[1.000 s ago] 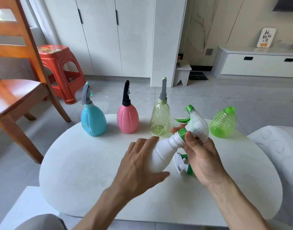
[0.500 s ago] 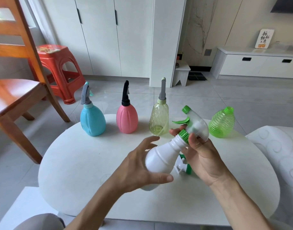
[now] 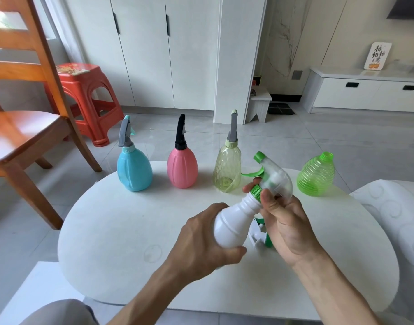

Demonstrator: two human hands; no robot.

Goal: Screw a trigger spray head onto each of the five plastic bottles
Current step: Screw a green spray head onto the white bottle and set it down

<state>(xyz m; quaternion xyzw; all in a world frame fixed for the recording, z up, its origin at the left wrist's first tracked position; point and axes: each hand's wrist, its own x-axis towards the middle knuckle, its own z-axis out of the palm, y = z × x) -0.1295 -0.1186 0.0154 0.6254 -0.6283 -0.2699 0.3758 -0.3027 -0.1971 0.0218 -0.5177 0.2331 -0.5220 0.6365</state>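
My left hand point(image 3: 201, 245) grips the body of a white bottle point(image 3: 234, 221), held tilted above the round white table point(image 3: 121, 231). My right hand point(image 3: 283, 219) is closed around the green collar of a clear and green trigger spray head point(image 3: 271, 177) that sits on the bottle's neck. A second white and green spray head point(image 3: 260, 236) lies on the table under my hands, partly hidden. Along the far edge stand a blue bottle point(image 3: 134, 170), a pink bottle point(image 3: 182, 168) and a pale yellow bottle point(image 3: 226, 171), each with a spray head on. A green ribbed bottle point(image 3: 315, 177) stands open-necked at the right.
A wooden chair point(image 3: 25, 127) and a red plastic stool point(image 3: 84, 97) stand on the tiled floor at the left. A white patterned cushion point(image 3: 393, 219) lies beside the table on the right. White cabinets line the back wall.
My left hand has closed fully around the white bottle's body and lifted it slightly. My right hand's fingers have shifted around the green collar.
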